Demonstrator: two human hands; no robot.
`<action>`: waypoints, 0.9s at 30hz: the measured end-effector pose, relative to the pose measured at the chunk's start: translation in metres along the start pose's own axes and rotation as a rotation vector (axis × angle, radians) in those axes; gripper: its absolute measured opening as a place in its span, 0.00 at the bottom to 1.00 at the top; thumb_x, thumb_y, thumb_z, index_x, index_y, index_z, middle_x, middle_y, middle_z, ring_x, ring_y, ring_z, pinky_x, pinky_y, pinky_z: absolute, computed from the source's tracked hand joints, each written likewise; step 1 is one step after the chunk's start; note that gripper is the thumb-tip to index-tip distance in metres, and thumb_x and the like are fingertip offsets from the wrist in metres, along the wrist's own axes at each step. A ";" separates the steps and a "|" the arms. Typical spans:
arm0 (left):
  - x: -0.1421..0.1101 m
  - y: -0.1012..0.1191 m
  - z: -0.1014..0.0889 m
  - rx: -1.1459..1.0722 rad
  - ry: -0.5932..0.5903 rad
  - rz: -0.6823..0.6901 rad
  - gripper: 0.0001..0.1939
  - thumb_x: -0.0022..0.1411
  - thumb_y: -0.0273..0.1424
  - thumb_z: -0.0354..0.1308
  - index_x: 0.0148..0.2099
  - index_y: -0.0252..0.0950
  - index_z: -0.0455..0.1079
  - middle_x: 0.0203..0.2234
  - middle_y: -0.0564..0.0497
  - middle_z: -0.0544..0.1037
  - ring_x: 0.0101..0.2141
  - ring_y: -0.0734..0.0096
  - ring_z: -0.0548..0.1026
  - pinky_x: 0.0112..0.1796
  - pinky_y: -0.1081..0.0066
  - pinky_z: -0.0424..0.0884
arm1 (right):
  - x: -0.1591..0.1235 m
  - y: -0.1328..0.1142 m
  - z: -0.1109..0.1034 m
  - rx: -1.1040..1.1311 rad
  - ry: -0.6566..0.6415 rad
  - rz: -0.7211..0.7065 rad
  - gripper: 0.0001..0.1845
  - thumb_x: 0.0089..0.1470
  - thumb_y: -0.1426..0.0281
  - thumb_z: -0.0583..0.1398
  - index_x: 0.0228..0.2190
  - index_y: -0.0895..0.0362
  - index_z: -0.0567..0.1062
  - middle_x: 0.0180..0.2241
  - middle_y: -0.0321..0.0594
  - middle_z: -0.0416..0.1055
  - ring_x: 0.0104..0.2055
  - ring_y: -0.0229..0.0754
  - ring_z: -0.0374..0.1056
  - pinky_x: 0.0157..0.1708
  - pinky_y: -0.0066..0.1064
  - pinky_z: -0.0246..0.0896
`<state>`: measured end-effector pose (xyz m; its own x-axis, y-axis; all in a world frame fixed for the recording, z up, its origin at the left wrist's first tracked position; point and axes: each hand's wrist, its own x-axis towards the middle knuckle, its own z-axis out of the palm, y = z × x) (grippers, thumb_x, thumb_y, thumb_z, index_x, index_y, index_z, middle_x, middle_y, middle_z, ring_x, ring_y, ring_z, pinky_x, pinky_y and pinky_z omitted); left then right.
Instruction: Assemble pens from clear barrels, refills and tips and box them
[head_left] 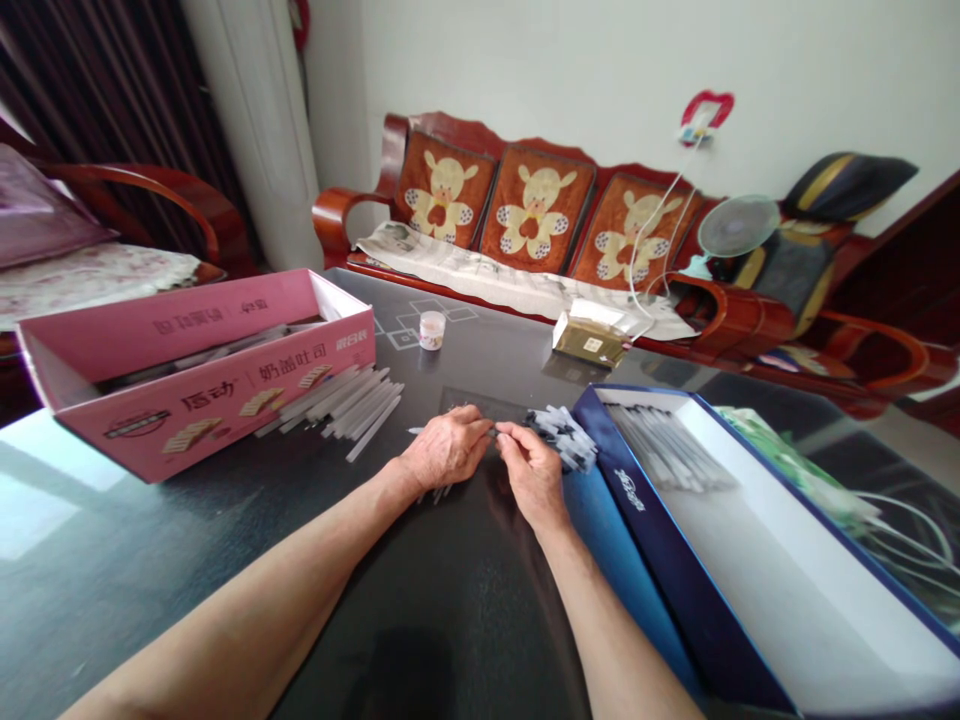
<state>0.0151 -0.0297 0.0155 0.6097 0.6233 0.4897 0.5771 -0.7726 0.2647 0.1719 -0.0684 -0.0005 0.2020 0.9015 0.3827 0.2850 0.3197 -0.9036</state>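
Two-handed work over the dark glossy table, fingertips nearly meeting. With the right hand, pinches a small dark piece between thumb and forefinger, grip narrow; too small to tell just what it is. With the left hand, curls the fingers inward, back of the hand up, tips right beside that same piece; cannot tell from here whether closed on it or merely next to it. Around the left hand, thin pale tubes, ends poking out to the left and below; cannot tell if gripped or just lying there.

Just beyond the right hand, a jumbled pile of short tubes, pale and dark, close beside the open blue box. Inside that box, at the far end, a neat row of long translucent tubes with dark tips. Along its near side, a flat blue panel; past its far side, some green plastic packaging.

Off to the left, an open pink box with toast pictures on its front, more tubes partly visible inside, and a loose heap of translucent tubes beside its front wall. Farther back on the table, a small lidded jar and a gold tissue box.
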 end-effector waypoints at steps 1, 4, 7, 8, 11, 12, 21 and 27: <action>0.000 0.000 0.000 -0.008 -0.001 0.001 0.13 0.67 0.31 0.45 0.44 0.34 0.70 0.34 0.46 0.72 0.38 0.67 0.72 0.40 0.70 0.71 | 0.000 0.000 0.000 -0.003 -0.005 -0.005 0.11 0.52 0.65 0.60 0.36 0.56 0.79 0.37 0.41 0.77 0.38 0.42 0.72 0.43 0.35 0.69; 0.000 -0.002 0.001 -0.042 0.007 0.002 0.13 0.67 0.31 0.45 0.43 0.33 0.70 0.34 0.46 0.72 0.37 0.67 0.73 0.40 0.70 0.71 | 0.001 0.000 -0.001 -0.009 -0.023 -0.010 0.12 0.52 0.66 0.59 0.36 0.56 0.79 0.37 0.41 0.76 0.39 0.42 0.72 0.45 0.35 0.68; 0.000 -0.004 0.002 -0.081 0.022 0.007 0.13 0.67 0.31 0.45 0.42 0.33 0.71 0.34 0.45 0.72 0.37 0.68 0.73 0.40 0.70 0.71 | 0.001 0.001 -0.002 0.011 -0.041 0.014 0.12 0.50 0.66 0.60 0.36 0.56 0.79 0.38 0.42 0.77 0.40 0.43 0.72 0.45 0.35 0.68; 0.000 -0.005 0.003 -0.089 0.025 0.009 0.13 0.67 0.31 0.45 0.41 0.33 0.71 0.33 0.45 0.72 0.36 0.68 0.73 0.40 0.70 0.71 | 0.002 0.001 -0.002 0.025 -0.045 0.034 0.12 0.50 0.65 0.61 0.36 0.56 0.79 0.38 0.42 0.77 0.40 0.43 0.72 0.44 0.35 0.68; 0.000 -0.006 0.003 -0.093 0.027 0.019 0.13 0.67 0.31 0.45 0.40 0.33 0.71 0.33 0.46 0.72 0.36 0.68 0.73 0.40 0.70 0.71 | 0.003 0.002 -0.003 0.078 -0.051 0.142 0.15 0.48 0.63 0.62 0.37 0.57 0.79 0.35 0.42 0.77 0.36 0.43 0.73 0.40 0.36 0.70; 0.000 -0.006 0.003 -0.091 0.028 0.022 0.13 0.67 0.31 0.45 0.40 0.33 0.71 0.33 0.46 0.72 0.36 0.68 0.73 0.40 0.70 0.71 | 0.003 0.003 -0.003 0.093 -0.054 0.182 0.16 0.48 0.62 0.62 0.38 0.57 0.79 0.34 0.41 0.77 0.34 0.42 0.73 0.39 0.35 0.70; 0.000 -0.003 0.000 -0.048 -0.001 0.067 0.14 0.68 0.32 0.44 0.40 0.33 0.71 0.33 0.46 0.72 0.37 0.69 0.72 0.40 0.71 0.70 | 0.001 -0.001 -0.006 -0.029 -0.089 0.190 0.21 0.51 0.54 0.59 0.34 0.59 0.76 0.26 0.40 0.74 0.28 0.41 0.71 0.30 0.31 0.69; 0.000 0.001 -0.003 0.025 -0.044 0.095 0.16 0.68 0.33 0.42 0.38 0.34 0.70 0.31 0.47 0.72 0.34 0.69 0.72 0.35 0.72 0.69 | -0.001 -0.006 -0.007 -0.313 -0.091 0.013 0.20 0.57 0.55 0.52 0.29 0.57 0.74 0.23 0.38 0.71 0.28 0.39 0.67 0.28 0.27 0.61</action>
<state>0.0140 -0.0304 0.0181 0.6853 0.5525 0.4745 0.5286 -0.8255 0.1978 0.1767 -0.0735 0.0064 0.1268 0.9318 0.3400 0.5604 0.2155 -0.7997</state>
